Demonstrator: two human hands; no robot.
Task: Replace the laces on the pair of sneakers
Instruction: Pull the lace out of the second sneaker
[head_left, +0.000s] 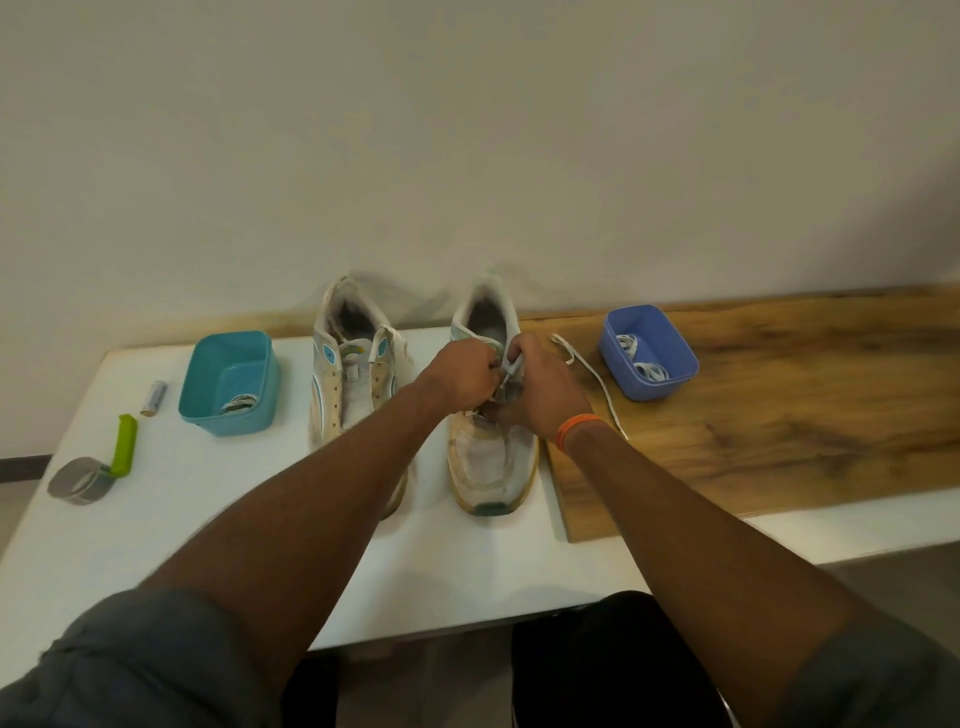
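Two worn white sneakers stand side by side on the white table, toes toward me. The left sneaker (353, 384) has bare eyelets and an open tongue. Both hands meet over the tongue area of the right sneaker (491, 467). My left hand (462, 374) is closed on a piece of white lace at the upper eyelets. My right hand (540, 389), with an orange wristband, pinches the same lace (592, 376), whose free end trails right across the wooden board. The eyelets under my hands are hidden.
A teal tub (228, 384) with a coiled lace sits left of the shoes. A blue tub (647, 353) holding white laces rests on the wooden board (779, 415). A battery (154, 398) and a tape roll with green dispenser (93, 475) lie far left.
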